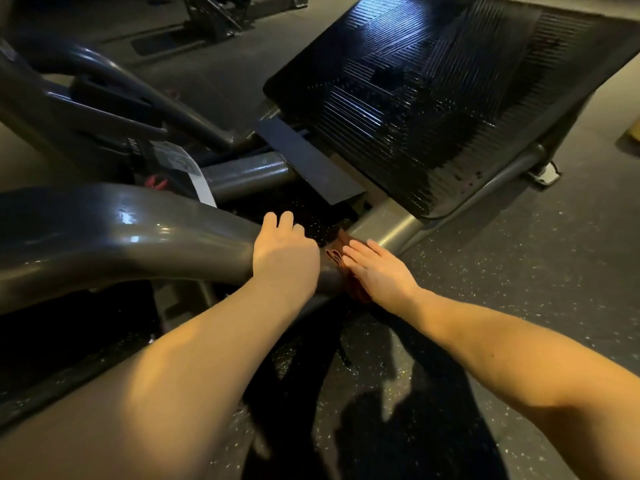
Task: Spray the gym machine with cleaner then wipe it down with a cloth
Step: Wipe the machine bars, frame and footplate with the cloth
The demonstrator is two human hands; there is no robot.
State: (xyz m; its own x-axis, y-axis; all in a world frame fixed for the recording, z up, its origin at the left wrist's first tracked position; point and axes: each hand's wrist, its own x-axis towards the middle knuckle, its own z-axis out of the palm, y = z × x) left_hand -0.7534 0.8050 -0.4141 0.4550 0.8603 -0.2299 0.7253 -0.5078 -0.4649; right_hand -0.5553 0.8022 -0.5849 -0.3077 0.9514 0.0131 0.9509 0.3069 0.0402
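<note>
Cloth point(335, 257) under flat right hand point(377, 271) on frame point(121, 237); left hand point(284, 254) grips frame.

Colour key.

- **Frame tube point(121, 237)** of the gym machine: glossy dark grey, plain, with small white highlights.
- **Footplate point(433, 98):** black, ribbed with fine parallel lines. The lines are grouped in blocks that run at different angles, and a bluish-white sheen lies across the upper part.
- **Cloth point(337, 258):** reddish-brown, darker in the folds.
- **Cross tube point(391, 226)** under the footplate: lighter silver-grey, unpatterned.
- **Flat plate point(308, 161):** matt black, plain.
- **Label point(187, 168):** white with small dark print, too blurred to read.
- **Small part point(156, 181)** beside the label: red.
- **Floor point(519, 271):** dark grey to black, scattered all over with pale flecks.
- **Object point(635, 133)** at the right edge: yellow, mostly cut off.
</note>
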